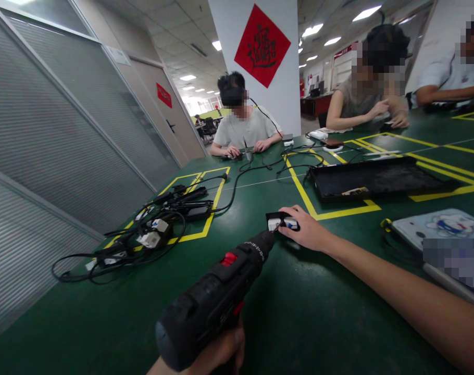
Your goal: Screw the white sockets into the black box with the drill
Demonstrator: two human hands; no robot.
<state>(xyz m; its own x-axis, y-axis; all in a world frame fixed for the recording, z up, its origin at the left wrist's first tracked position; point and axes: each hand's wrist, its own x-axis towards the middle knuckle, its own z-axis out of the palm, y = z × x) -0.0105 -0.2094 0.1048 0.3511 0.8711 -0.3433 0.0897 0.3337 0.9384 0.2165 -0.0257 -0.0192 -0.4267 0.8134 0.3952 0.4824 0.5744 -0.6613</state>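
My left hand [223, 348] is wrapped round the grip of a black cordless drill [217, 291] with red switches, its body covering part of the fingers. The drill points away from me, and its bit meets or nearly touches a small black-and-white device [275, 224]; I cannot tell whether it touches. From the right, my right hand [305, 229] grips that device on the green table [237, 250], fingers over its top and side. What the device is does not show clearly.
Cables and adapters [154, 229] lie heaped at the left inside yellow tape. At the right are a black tray [377, 179] and a pale case with a cartoon print [448, 229]. A cable [235, 190] crosses the table. Several people sit across from me.
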